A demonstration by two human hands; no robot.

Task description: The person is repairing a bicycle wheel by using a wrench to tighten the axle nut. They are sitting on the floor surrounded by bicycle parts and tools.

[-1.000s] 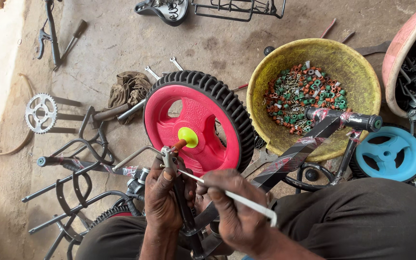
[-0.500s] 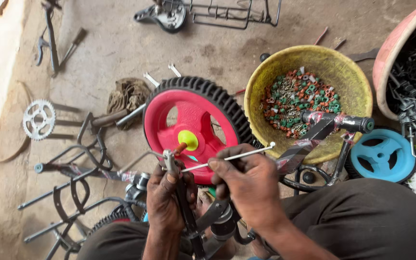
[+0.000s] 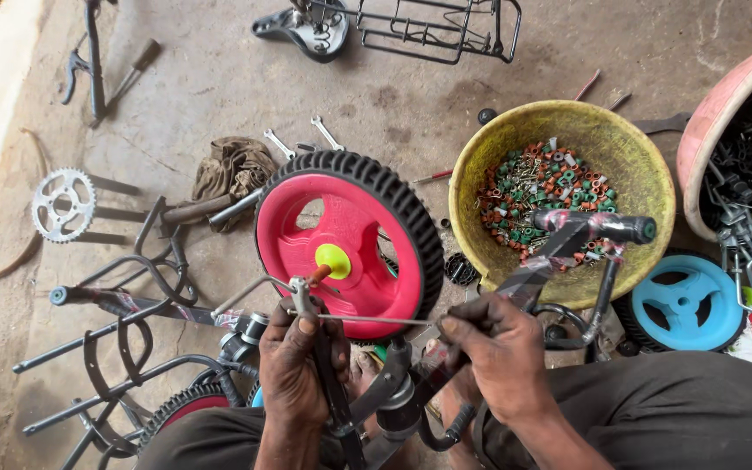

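**Thin rod held across a small bicycle frame**

A thin, pale metal rod (image 3: pixel 367 319) is stretched level between both hands, just in front of the pink wheel (image 3: pixel 341 248). Its right end is pinched by the closed fingers of the right hand (image 3: pixel 498 357). The left hand (image 3: pixel 302 370) is wrapped shut around a dark frame tube (image 3: pixel 328 383). A yellow basin (image 3: pixel 567 139) of small parts is set beyond.

A wheel (image 3: pixel 350 239) is seen at frame centre, a basin (image 3: pixel 646 174) to its right, a sprocket (image 3: pixel 63 204) far left, both hands below.
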